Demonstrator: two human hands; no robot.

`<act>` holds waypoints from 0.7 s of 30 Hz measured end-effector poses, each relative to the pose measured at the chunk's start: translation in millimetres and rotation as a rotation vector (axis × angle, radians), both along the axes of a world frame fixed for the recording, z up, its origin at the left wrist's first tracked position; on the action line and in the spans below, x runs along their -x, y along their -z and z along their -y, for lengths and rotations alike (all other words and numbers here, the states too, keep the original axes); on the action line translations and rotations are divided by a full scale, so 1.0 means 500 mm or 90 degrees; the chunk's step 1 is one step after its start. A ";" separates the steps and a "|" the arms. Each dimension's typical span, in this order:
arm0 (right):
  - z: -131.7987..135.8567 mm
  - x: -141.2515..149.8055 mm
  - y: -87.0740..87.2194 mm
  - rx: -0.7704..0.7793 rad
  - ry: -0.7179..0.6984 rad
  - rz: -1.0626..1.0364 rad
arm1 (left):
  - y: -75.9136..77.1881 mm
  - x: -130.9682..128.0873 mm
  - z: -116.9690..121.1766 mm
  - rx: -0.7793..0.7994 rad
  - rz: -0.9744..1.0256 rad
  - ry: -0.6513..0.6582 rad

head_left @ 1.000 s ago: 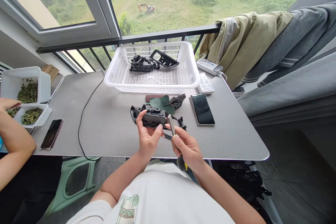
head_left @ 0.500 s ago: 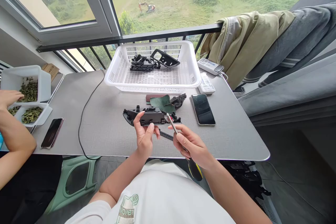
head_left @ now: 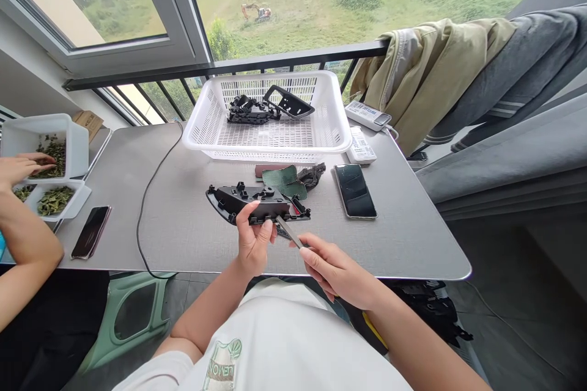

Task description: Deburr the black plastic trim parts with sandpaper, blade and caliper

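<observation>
My left hand [head_left: 254, 241] grips a long black plastic trim part [head_left: 257, 201] by its near edge, holding it tilted above the table. Clips and posts stick up along the part, and a red spot shows near its right end. In my right hand [head_left: 337, 266] is a flat metal file [head_left: 290, 233]; its tip meets the part's near edge, just right of my left fingertips. The file's black-and-yellow handle is partly hidden behind my right forearm. Behind the part lie green sandpaper-like pieces [head_left: 280, 177] and a crumpled black piece [head_left: 312, 176]. A thin black strip lies beneath my hands, mostly covered.
A white basket [head_left: 270, 149] holding black plastic parts stands at the back of the grey table [head_left: 192, 220]. A phone [head_left: 355, 191] lies at right, another phone [head_left: 92, 232] at left. A black cable [head_left: 143, 208] crosses the table. Another person's hand [head_left: 22, 168] reaches into a leaf-filled container.
The plastic part has shifted left and tipped, showing more of its upper face. My right hand has brought the file down and left onto the part's near edge. The other person's hand has moved right.
</observation>
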State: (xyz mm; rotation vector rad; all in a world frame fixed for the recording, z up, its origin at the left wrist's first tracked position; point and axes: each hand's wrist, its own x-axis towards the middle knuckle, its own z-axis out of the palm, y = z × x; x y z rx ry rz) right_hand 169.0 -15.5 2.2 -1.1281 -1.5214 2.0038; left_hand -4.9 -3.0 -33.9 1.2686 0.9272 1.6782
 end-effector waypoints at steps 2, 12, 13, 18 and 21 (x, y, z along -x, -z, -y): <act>0.002 -0.002 0.000 -0.008 -0.008 0.006 | 0.001 0.001 -0.001 0.001 0.002 0.000; 0.001 -0.001 0.003 0.008 -0.005 -0.009 | -0.004 0.007 -0.003 0.074 0.043 -0.016; 0.002 -0.002 0.004 0.014 -0.001 -0.024 | -0.005 0.009 -0.004 0.092 0.058 -0.013; -0.004 -0.002 0.006 -0.037 0.156 -0.102 | -0.014 0.016 -0.010 0.158 0.150 0.019; -0.009 0.006 0.007 -0.058 0.267 -0.126 | -0.017 0.014 -0.013 0.188 0.179 0.029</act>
